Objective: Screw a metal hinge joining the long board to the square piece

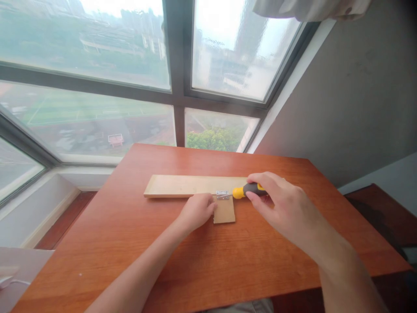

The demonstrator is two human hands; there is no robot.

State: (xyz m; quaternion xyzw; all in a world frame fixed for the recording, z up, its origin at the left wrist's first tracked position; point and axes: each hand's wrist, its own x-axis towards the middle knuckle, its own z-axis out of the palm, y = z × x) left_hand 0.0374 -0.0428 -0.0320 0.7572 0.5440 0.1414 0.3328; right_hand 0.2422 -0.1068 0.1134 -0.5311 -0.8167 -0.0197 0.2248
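My right hand (283, 198) is wrapped around the yellow and black handle of a screwdriver (239, 192). Its thin shaft points left, lying across a small silver hinge (222, 192). The hinge sits where a long pale wooden board (179, 186) meets a short, square wooden piece (224, 212) in front of it. My left hand (198, 211) has its fingers curled by the left edge of the short piece, close to the screwdriver's tip. What those fingers pinch is hidden. The right end of the long board is behind my right hand.
Everything rests on a reddish-brown wooden table (130, 243). Windows with dark frames (178, 82) rise beyond its far edge, and a grey wall (352, 95) stands to the right. A curtain's hem (312, 8) hangs at the top.
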